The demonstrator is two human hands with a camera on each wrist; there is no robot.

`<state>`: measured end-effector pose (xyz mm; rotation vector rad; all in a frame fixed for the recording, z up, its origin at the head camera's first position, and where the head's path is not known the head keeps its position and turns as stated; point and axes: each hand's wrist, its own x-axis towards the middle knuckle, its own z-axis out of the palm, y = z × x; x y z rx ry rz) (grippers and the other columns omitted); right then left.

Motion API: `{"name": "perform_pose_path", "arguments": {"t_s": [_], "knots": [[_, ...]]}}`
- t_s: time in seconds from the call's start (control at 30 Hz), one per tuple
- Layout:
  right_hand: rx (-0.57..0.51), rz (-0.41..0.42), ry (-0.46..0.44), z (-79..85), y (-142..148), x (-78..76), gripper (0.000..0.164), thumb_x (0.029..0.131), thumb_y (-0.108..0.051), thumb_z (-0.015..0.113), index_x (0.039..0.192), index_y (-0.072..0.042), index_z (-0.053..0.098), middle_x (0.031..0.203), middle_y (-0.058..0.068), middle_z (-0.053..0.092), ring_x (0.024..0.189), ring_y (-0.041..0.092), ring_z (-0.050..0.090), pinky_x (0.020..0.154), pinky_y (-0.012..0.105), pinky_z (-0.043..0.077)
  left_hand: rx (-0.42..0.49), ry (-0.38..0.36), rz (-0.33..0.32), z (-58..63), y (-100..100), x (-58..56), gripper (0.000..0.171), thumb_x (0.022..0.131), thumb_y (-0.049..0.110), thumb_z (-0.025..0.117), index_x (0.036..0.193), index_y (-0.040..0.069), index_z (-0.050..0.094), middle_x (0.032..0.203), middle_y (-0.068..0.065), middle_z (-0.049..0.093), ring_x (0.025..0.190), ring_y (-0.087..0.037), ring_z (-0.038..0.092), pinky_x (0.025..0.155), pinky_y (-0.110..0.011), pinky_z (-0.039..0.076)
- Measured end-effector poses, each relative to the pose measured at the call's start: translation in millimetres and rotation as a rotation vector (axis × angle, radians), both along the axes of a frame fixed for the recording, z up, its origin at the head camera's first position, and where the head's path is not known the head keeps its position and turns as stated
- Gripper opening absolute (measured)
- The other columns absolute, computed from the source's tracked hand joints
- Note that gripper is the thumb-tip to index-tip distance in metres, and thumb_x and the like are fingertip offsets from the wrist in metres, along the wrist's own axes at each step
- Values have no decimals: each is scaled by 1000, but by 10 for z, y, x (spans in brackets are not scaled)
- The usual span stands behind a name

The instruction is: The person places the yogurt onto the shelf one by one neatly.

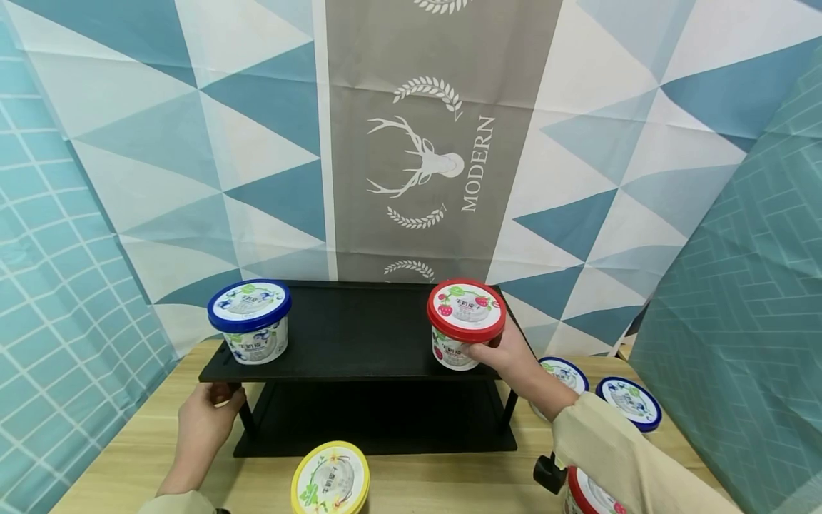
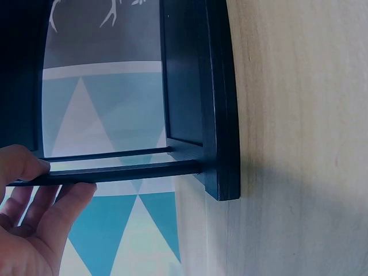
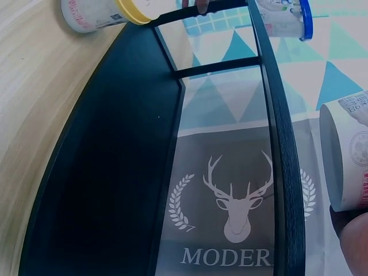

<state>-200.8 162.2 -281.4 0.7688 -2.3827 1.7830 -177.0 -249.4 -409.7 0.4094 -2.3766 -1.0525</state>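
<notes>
A two-tier black shelf [image 1: 359, 332] stands on the table. My left hand [image 1: 204, 421] grips its front left leg [image 2: 121, 171] just under the upper tier, thumb on one side and fingers on the other. With my right hand [image 1: 514, 360] I hold a red-lidded tub [image 1: 467, 321] upright over the right end of the upper tier. In the right wrist view a gap shows between that tub's base [image 3: 333, 161] and the shelf edge. A blue-lidded tub [image 1: 250, 321] sits at the upper tier's left end.
A yellow-lidded tub [image 1: 330, 478] stands in front of the shelf. To the right are two blue-lidded tubs, one [image 1: 564, 373] partly behind my arm and another [image 1: 629, 403]. A second red-lidded tub [image 1: 594, 494] is partly covered by my sleeve. Patterned cloth [image 1: 270, 143] hangs behind.
</notes>
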Motion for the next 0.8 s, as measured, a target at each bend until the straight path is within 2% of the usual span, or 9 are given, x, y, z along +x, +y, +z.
{"name": "perform_pose_path", "arguments": {"t_s": [0.2, 0.47, 0.8], "knots": [[-8, 12, 4, -18, -34, -16, 69, 72, -10, 59, 131, -11, 23, 128, 12, 41, 112, 29, 42, 85, 41, 46, 6, 6, 3, 0, 4, -3, 24, 79, 13, 60, 100, 2, 54, 93, -22, 62, 86, -32, 59, 59, -25, 41], [16, -35, -36, -43, -91, -16, 68, 71, -13, 61, 129, -9, 25, 127, 14, 42, 111, 29, 42, 87, 40, 46, 3, 13, -5, 4, 8, 7, 24, 79, 12, 59, 100, 1, 54, 92, -23, 62, 86, -33, 59, 58, -25, 41], [4, 9, -11, -49, -132, -35, 69, 72, -12, 60, 131, -10, 24, 128, 13, 41, 111, 29, 43, 86, 40, 46, 3, -1, -1, 14, 15, 9, 24, 79, 11, 58, 101, 2, 54, 93, -22, 62, 88, -35, 58, 58, -24, 42]]}}
